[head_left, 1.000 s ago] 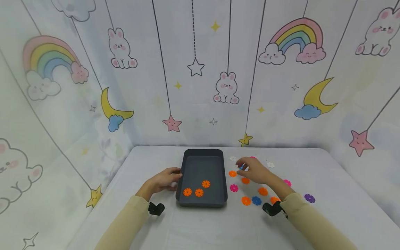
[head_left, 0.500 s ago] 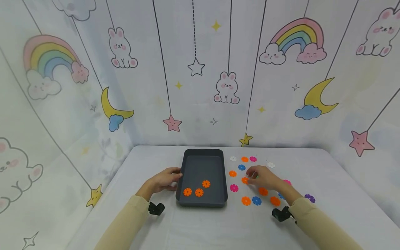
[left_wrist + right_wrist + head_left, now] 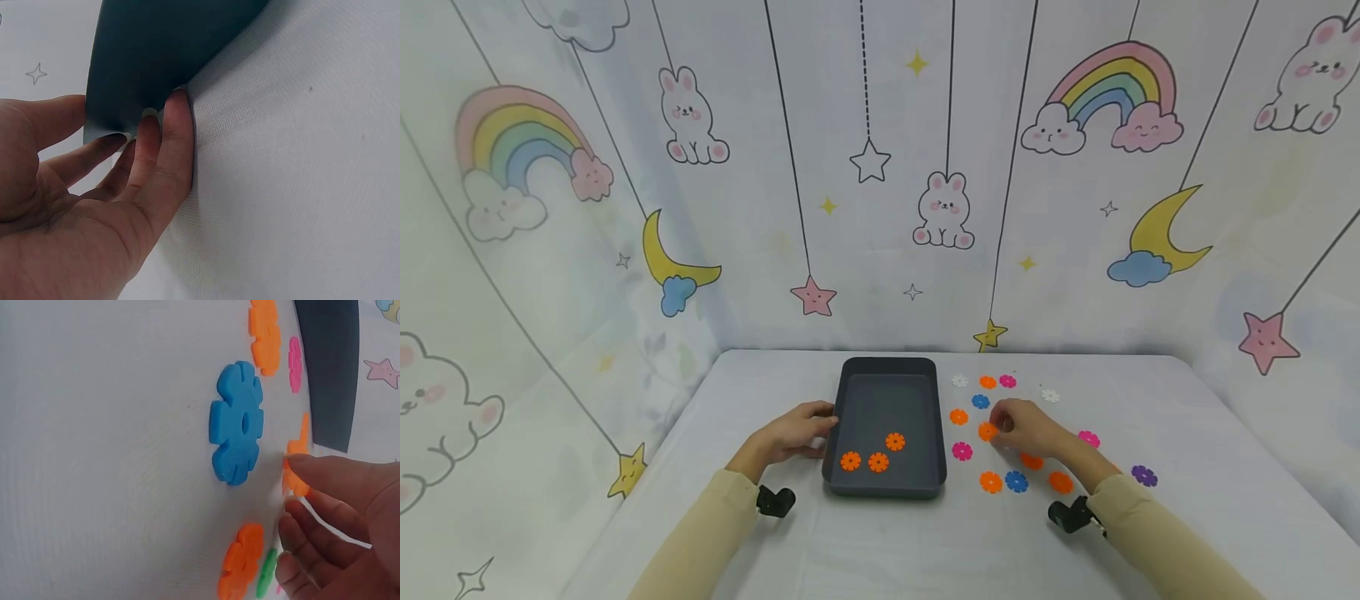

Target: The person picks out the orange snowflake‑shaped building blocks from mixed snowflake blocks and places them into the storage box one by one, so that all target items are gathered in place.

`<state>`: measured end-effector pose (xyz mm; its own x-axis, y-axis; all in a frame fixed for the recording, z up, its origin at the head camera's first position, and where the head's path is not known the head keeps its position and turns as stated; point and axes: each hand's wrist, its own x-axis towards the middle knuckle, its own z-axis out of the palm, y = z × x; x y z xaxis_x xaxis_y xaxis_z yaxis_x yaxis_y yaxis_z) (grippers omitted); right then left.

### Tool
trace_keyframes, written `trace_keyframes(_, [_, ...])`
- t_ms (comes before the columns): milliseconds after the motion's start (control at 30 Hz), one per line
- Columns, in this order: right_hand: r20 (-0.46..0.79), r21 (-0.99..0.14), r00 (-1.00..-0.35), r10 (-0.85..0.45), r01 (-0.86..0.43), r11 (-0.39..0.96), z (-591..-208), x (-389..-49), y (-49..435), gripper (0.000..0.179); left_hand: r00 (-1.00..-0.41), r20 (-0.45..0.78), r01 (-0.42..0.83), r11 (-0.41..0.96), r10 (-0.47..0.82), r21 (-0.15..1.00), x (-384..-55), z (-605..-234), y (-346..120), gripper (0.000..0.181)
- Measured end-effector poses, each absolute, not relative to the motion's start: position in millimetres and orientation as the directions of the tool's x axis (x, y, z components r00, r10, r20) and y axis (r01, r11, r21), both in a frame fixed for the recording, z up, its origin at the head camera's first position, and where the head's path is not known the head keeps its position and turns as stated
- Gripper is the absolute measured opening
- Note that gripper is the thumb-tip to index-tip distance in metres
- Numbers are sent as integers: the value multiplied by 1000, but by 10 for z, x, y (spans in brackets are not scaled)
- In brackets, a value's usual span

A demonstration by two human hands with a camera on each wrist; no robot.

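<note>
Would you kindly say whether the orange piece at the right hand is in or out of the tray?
Out: the right hand pinches the orange piece to the right of the tray.

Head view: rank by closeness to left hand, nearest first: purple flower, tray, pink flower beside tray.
1. Tray: touching the left hand, on its right.
2. Pink flower: just past the right edge.
3. Purple flower: far right.

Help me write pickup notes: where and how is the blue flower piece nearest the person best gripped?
On the blue flower piece, I'd pinch the near and far petal edges, coming from above on the near side. It lies flat and thin, and an orange flower piece sits close at its left.
</note>
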<state>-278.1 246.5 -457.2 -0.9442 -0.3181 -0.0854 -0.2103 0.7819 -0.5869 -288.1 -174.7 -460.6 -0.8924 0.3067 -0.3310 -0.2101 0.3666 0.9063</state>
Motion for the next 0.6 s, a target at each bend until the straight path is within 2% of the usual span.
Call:
trace_keyframes(267, [-54,-609,-947,-316,-220,762,-4562,-2786,2462,15,-893,-334,-215,366,302,905,-2887,-4612,-1743,51])
trace_keyframes(600, [-31,-624,-945,-324,-236,745,-4545,-2779,2477,11,-893,-332,-213,363,305,907,-2892,-4612,-1742,51])
